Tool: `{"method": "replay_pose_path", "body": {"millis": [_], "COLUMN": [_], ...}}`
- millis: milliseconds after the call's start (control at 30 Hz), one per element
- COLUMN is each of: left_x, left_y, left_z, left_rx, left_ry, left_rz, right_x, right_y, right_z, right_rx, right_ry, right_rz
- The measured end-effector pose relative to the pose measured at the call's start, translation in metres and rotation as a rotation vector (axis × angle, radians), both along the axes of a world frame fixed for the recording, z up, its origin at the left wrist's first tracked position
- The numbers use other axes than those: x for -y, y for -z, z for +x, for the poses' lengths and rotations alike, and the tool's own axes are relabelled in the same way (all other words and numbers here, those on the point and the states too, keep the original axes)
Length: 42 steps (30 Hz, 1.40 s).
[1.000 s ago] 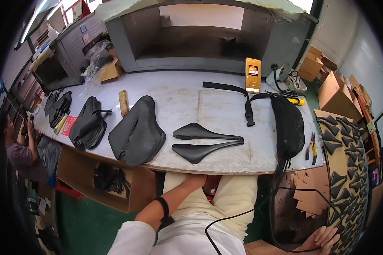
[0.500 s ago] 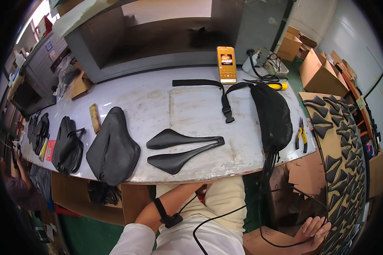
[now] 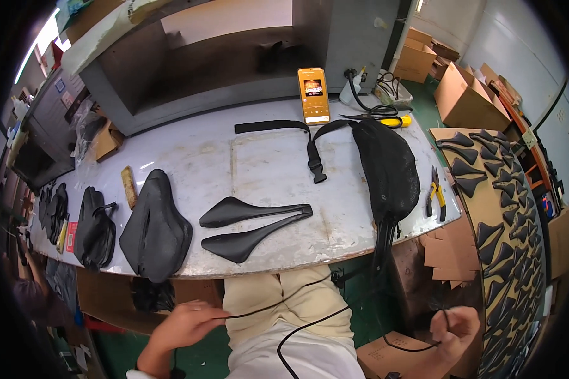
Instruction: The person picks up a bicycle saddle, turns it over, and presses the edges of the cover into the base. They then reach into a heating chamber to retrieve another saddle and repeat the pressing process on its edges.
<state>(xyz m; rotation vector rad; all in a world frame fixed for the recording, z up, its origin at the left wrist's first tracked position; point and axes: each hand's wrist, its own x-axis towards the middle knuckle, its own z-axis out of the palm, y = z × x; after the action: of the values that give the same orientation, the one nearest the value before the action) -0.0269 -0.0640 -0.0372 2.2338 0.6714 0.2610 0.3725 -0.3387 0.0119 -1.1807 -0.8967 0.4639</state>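
My left hand (image 3: 193,323), at the left of my lap, pinches a black cable (image 3: 278,302). The cable stretches rightward over my thighs toward the table's front edge. My right hand (image 3: 454,330), low at the right, is closed around a looped stretch of black cable, and another length hangs over my lap between the hands. Above them on the white table (image 3: 269,151) lies a two-pronged black bicycle saddle (image 3: 253,224). A larger black saddle-shaped piece (image 3: 155,224) is left of it. A black mesh waist bag (image 3: 387,170) lies at the right, its buckled strap spread leftward.
Yellow-handled pliers (image 3: 435,196) lie by the table's right edge. A lit phone (image 3: 313,96) stands upright at the back, near a white bottle (image 3: 351,90). Many saddles cover a cardboard-lined board (image 3: 480,218) at the right. Cardboard boxes (image 3: 395,354) sit below the table. Another person's arm shows far left.
My left hand has come off my lap to the left and now draws out the cable. My right hand has risen slightly, its fingers curled around cable. The view has shifted.
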Motion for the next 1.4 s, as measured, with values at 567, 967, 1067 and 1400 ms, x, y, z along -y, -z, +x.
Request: {"method": "replay_pose_path", "body": {"millis": [567,967,1067,1400], "left_x": [0.083,0.048,0.037,0.004], "left_y": [-0.001,-0.027,-0.034,-0.026], "left_z": [-0.041,0.088,0.116,0.128], "left_rx": [-0.133,0.367,0.375,0.435], "left_ry": [-0.693,-0.212,-0.169,-0.203], "left_rz": [0.089,0.325,0.314,0.178], "right_x": [-0.142,-0.109,-0.090,-0.025], "right_y": [-0.012,0.044,0.053,0.045], "right_z": [-0.054,-0.053,-0.039,0.063], "right_rx": [1.202,0.815,0.781,0.910], "right_ry": [-0.616,-0.914,-0.947,-0.021], "right_rz": [-0.308,-0.460,-0.613,-1.297]}}
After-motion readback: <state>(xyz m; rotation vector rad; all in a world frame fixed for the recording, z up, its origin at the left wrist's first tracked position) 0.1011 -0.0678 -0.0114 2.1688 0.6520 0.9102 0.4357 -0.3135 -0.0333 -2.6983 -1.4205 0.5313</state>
